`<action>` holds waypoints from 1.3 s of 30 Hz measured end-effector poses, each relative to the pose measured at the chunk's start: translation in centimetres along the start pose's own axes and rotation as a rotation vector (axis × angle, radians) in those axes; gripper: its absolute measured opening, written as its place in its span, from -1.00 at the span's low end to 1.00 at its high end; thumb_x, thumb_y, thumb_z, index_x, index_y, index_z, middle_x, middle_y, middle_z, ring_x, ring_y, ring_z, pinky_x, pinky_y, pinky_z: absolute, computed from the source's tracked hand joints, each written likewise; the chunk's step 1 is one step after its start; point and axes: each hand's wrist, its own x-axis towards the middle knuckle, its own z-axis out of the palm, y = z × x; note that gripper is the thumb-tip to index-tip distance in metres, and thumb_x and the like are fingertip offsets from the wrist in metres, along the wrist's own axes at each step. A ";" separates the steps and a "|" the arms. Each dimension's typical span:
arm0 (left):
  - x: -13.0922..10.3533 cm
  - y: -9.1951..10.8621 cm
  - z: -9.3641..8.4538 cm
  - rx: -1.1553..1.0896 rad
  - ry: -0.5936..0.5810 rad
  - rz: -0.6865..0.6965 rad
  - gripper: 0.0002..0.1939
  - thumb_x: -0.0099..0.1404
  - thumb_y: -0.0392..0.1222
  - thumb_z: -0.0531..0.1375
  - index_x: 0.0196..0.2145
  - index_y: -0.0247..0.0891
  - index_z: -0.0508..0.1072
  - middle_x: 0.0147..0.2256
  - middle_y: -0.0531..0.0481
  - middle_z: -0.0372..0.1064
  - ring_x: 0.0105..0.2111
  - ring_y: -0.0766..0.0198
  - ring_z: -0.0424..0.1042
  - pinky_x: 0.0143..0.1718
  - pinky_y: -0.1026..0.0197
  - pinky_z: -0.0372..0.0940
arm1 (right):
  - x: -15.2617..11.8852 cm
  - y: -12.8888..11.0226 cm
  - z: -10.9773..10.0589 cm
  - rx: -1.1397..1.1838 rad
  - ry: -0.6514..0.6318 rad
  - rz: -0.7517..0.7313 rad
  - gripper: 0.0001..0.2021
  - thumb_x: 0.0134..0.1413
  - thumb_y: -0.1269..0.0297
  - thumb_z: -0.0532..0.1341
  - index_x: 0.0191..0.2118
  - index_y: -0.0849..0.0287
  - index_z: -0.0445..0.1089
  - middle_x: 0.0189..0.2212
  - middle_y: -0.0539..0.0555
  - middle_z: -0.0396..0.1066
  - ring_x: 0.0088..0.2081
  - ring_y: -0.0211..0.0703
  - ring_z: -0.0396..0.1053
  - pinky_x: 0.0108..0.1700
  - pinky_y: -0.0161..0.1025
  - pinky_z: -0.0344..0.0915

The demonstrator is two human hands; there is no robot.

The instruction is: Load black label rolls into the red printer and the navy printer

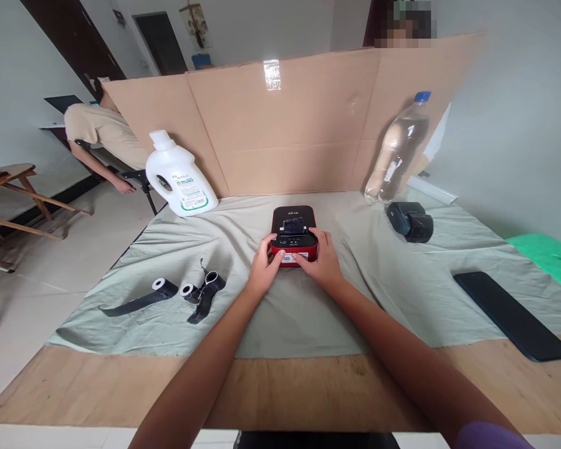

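A small black and red label printer [293, 241] sits on the cloth in front of me, with a short dark strip [293, 226] showing at the slot on its top. My left hand [264, 267] grips its near left corner, thumb on the front face and fingers along the side. On the opposite corner, my right hand [323, 262] holds it the same way. Between my thumbs a white sticker [293, 257] shows on the printer's front. To the left lie several black rolls with white cores [166, 288], some with tails unwound onto the cloth.
Behind stands a cardboard screen [280, 137], with a white jug [180, 178] and a clear bottle [397, 153] before it. A black device [409, 221] and a dark phone [512, 315] lie right. Beyond the screen, one person sits left and another is partly visible right.
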 end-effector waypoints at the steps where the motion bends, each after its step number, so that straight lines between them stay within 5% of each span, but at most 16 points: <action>1: -0.1 0.1 0.0 0.021 0.014 -0.001 -0.53 0.39 -0.05 0.19 0.20 -0.15 0.25 0.18 -0.17 0.32 0.12 0.09 0.42 0.16 0.00 0.36 | 0.0 -0.1 -0.1 -0.015 -0.003 0.000 -0.32 0.00 0.06 0.37 0.22 0.08 0.19 0.05 0.22 0.31 0.07 0.13 0.38 0.08 0.06 0.40; 20: 0.3 -0.5 -0.2 0.111 0.060 -0.036 -0.58 0.33 -0.01 0.27 0.07 -0.14 0.31 0.03 -0.13 0.47 0.02 0.06 0.51 0.05 -0.02 0.44 | 0.2 -0.9 -0.8 -0.296 -0.061 0.010 -0.27 0.03 -0.08 0.32 0.27 0.14 0.27 0.11 0.27 0.38 -0.01 0.15 0.46 -0.05 -0.05 0.44; 32: -0.3 0.5 -0.5 0.185 0.052 0.110 -0.57 0.40 -0.05 0.19 0.18 -0.14 0.30 0.35 -0.19 0.12 0.20 0.02 0.35 -0.03 0.07 0.45 | 0.2 -0.7 -0.8 -0.288 0.028 -0.204 -0.36 0.14 -0.03 0.26 0.27 0.18 0.27 0.32 0.25 0.22 0.15 0.25 0.26 0.20 0.16 0.27; 39: -0.4 0.4 -0.5 0.179 0.053 0.098 -0.53 0.40 -0.05 0.18 0.22 -0.12 0.28 0.34 -0.18 0.17 0.18 0.00 0.38 -0.03 0.03 0.46 | 1.5 -1.1 -2.3 -0.230 -0.078 -0.246 -0.45 0.31 0.08 0.07 0.33 0.18 0.23 0.34 0.22 0.20 0.23 0.18 0.22 0.26 0.18 0.21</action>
